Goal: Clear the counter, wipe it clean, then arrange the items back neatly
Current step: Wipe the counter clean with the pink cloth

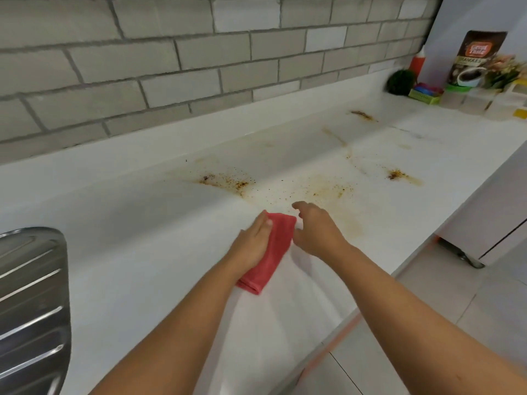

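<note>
Head view, brown-stained white counter, folded red cloth

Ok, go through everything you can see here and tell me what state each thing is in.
Counter: stained with brown smears and specks, unwiped ahead of the hands.
Red cloth: folded, flat on the counter.
Left hand: fingers straight, pressing the cloth.
Right hand: loosely curled beside the cloth, holding nothing.
Coffee pouch: upright at the far end.
Red bottle: upright, near the pouch.
</note>
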`<state>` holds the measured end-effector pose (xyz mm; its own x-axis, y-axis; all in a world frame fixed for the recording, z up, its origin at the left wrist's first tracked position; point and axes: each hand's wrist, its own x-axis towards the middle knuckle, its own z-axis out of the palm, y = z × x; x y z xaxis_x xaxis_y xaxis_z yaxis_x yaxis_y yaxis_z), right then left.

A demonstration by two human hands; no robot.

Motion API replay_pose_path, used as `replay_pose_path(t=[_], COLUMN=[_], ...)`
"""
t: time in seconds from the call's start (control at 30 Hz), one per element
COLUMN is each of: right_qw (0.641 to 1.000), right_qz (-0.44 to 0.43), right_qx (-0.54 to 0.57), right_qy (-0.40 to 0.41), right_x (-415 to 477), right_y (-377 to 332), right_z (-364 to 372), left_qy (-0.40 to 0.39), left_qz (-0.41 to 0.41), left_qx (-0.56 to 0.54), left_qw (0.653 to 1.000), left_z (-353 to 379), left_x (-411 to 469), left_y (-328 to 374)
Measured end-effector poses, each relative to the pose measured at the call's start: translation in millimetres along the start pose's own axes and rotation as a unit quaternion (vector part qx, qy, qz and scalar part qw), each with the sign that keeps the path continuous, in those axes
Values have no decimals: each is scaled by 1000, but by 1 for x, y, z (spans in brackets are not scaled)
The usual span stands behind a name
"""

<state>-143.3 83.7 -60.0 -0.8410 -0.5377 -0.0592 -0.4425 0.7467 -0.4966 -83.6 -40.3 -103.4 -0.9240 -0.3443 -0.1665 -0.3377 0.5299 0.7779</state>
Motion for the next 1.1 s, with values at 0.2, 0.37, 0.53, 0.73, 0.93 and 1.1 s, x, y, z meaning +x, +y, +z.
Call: replay_pose_path(t=[0.2, 0.37, 0.53, 0.73, 0.93, 1.1], right_qw=[983, 973, 981, 984, 972, 973], right_qz=[83, -149, -72, -19, -161, 49], right_qx=[-149, -166, -182, -180, -163, -226], right_qy=[-66, -66, -13, -8, -50, 19], right_x=[14, -21, -17, 34, -47, 23], right_y=[-66, -23, 80, 54, 98, 159], right_z=[88, 78, 21, 36, 16, -24], left_qy=[224, 192, 191, 194, 204, 212], left_qz=[-19, -42, -53, -59, -70, -59], left_qx=[10, 180, 237, 246, 244, 250], left_qw=[974, 964, 951, 948, 946, 943], left_z=[-46, -40, -36, -33, -35, -32], left_x=[-3, 3, 7, 7, 6, 5], left_y=[-38, -67, -67, -64, -63, -60])
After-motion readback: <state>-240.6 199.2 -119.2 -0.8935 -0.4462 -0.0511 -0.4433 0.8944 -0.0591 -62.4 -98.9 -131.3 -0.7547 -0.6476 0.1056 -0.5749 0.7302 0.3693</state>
